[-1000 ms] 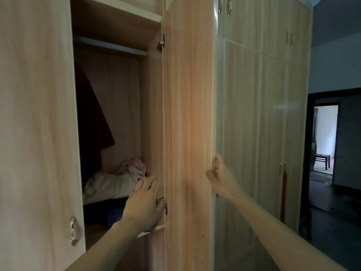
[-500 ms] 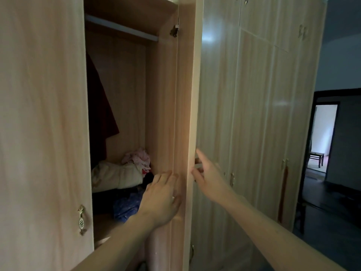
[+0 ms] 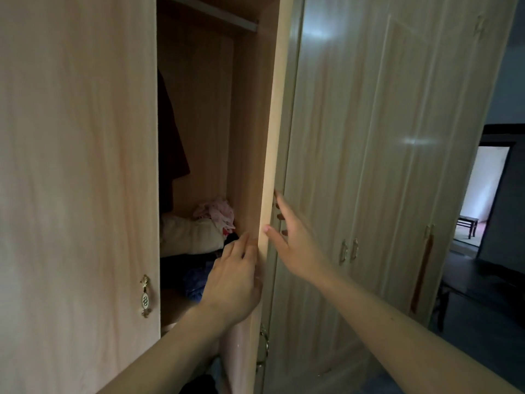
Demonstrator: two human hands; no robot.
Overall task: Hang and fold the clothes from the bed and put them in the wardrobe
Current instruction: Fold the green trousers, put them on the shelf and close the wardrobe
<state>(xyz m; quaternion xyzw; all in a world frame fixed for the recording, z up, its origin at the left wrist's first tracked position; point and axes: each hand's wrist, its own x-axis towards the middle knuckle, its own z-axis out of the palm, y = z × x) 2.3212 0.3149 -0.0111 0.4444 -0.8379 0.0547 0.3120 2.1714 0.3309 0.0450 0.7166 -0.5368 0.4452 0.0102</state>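
Now, centre frame, your left hand (image 3: 235, 282) lies flat on the inner face of the wardrobe door (image 3: 251, 132), your right hand (image 3: 294, 241) spread just beside its edge; neither grips. Clothes (image 3: 196, 237) sit heaped inside, left of them: likely soft and limp, so gather them from underneath.

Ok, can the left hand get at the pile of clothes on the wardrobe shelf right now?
Probably yes. The wardrobe door stands open, the left hand lies flat against its inner side just beside the pile of clothes, and nothing visible blocks the gap between them.
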